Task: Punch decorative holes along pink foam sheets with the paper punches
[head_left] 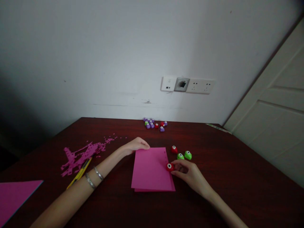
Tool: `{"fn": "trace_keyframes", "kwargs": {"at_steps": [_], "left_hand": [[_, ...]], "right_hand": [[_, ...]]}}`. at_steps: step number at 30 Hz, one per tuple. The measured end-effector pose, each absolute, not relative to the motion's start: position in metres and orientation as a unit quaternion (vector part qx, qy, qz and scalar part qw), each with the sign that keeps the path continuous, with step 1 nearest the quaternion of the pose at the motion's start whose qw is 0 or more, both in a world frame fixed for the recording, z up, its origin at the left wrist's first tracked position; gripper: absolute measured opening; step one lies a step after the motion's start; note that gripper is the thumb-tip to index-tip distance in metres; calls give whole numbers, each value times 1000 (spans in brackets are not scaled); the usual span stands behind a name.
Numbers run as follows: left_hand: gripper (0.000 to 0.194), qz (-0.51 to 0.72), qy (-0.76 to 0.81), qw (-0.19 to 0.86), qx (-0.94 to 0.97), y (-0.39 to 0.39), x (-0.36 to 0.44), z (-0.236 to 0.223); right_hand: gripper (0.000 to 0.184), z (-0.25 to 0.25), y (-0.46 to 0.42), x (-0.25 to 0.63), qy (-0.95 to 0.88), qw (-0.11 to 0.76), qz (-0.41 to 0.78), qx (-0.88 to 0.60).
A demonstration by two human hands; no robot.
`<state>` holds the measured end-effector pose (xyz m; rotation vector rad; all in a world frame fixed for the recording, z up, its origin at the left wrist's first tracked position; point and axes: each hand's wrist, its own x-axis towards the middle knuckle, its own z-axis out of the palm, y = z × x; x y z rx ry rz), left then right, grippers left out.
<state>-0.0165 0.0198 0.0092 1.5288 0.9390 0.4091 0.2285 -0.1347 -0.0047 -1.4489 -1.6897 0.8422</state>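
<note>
A folded sheet of pink paper [152, 171] lies in front of me, its lower layer showing at the bottom and right edges. My left hand [137, 145] is closed on its upper left corner. At the right edge of the paper, my right hand [186, 171] grips a small red craft punch [169, 167] between thumb and fingers. Small marks show near the paper's upper right corner. Just beyond my right hand sit another red punch [174, 149] and two green punches [188, 155], one partly hidden by my fingers.
Several purple, red and green punches [151, 124] cluster near the wall. On the left are pink paper scraps and confetti [76, 158], with a yellow cutter knife [82, 171] partly behind my forearm. Another pink sheet [16, 198] lies at the near left. Wall sockets [200, 86] are above the table.
</note>
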Motion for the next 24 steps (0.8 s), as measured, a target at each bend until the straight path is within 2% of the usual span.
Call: {"fn": "trace_keyframes", "kwargs": {"at_steps": [24], "left_hand": [[25,173,401,626,646,14,-14,8]], "right_hand": [[23,-3,-136,224,-661,357,325,-574]]}}
